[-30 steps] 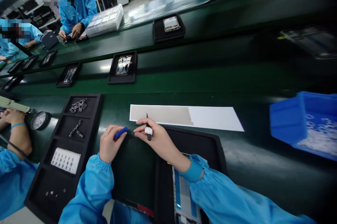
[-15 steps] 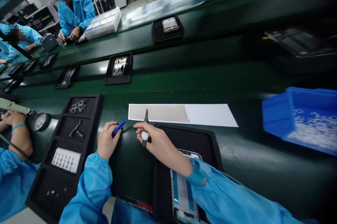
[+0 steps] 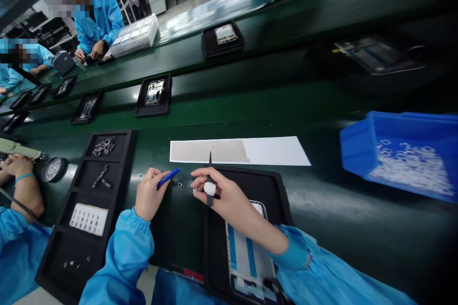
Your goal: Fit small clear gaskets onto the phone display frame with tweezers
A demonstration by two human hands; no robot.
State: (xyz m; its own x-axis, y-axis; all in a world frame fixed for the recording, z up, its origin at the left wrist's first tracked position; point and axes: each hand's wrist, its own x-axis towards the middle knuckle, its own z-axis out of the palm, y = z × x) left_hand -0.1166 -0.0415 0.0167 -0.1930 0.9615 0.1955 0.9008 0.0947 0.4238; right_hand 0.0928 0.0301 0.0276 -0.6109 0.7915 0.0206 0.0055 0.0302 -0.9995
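My left hand holds a blue pen-like tool with its tip pointing right, toward a tiny square part lying on the green bench. Just right of that part, my right hand grips black tweezers that carry a white wrap, points aimed away from me. Under my right forearm a phone frame with blue strips lies in a black tray.
A black compartment tray with small parts sits at my left; a white and grey sheet lies ahead. A blue bin of white parts stands at the right. Trays with phone frames line the belt. Other workers sit left and far left.
My view has shifted, so things slid left. My right hand moved a little right and the phone frame shows more. A tiny part now shows between my hands.
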